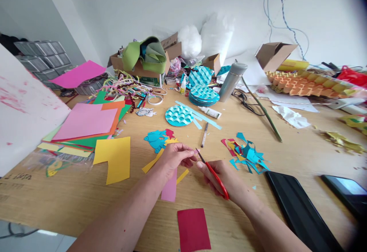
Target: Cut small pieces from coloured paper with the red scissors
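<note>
My right hand (219,175) is closed round the red handles of a pair of scissors (214,176), whose dark blades point up and left. My left hand (177,155) pinches a small piece of pink paper (197,150) right by the blade tips; most of it is hidden by the fingers. Below the left hand lies a pink paper strip (169,188), with yellow strips (153,161) beside it. Just beyond are blue paper fish cut-outs (156,139), partly over red and yellow ones. A dark red paper square (194,230) lies near the front edge.
Blue and red paper scraps (249,155) lie to the right, near a black phone (298,206). A pen (204,134), a wavy blue disc (179,115) and a glue bottle (210,112) lie ahead. Left are yellow paper (117,156) and stacked coloured sheets (83,120). A steel flask (231,82) stands behind.
</note>
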A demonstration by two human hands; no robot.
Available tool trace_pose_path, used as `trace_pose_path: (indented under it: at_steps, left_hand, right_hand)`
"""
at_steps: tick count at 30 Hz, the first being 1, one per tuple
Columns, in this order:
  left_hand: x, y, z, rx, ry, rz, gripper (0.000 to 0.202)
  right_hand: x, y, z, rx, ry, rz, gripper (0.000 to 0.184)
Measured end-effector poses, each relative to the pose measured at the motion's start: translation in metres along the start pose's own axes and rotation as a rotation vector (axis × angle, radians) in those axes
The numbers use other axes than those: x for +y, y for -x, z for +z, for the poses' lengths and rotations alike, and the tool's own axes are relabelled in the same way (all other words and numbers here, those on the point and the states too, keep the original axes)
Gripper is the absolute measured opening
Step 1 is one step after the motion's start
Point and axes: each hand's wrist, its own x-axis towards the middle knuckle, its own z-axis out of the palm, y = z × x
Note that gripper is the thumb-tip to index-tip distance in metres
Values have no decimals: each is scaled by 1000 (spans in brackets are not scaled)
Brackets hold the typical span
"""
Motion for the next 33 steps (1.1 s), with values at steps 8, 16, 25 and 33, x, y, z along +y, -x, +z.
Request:
trace_pose_path:
  at_steps: [8,16,25,33]
  left_hand:
    - [-2,-2,0,-11,218,-15,20]
    - [-6,-2,1,8,258,-24,20]
    - [-8,-1,3,-35,252,-40,22]
    - [-5,2,8,-79,221,-27,17]
  right_hand:
    - [-5,4,-1,-14,34,-97,61]
    - [-5,3,0,-26,31,-126,59]
    - [3,-2,1,-29,-7,-102,55]
    - [-4,1,-1,-1,30,-132,58]
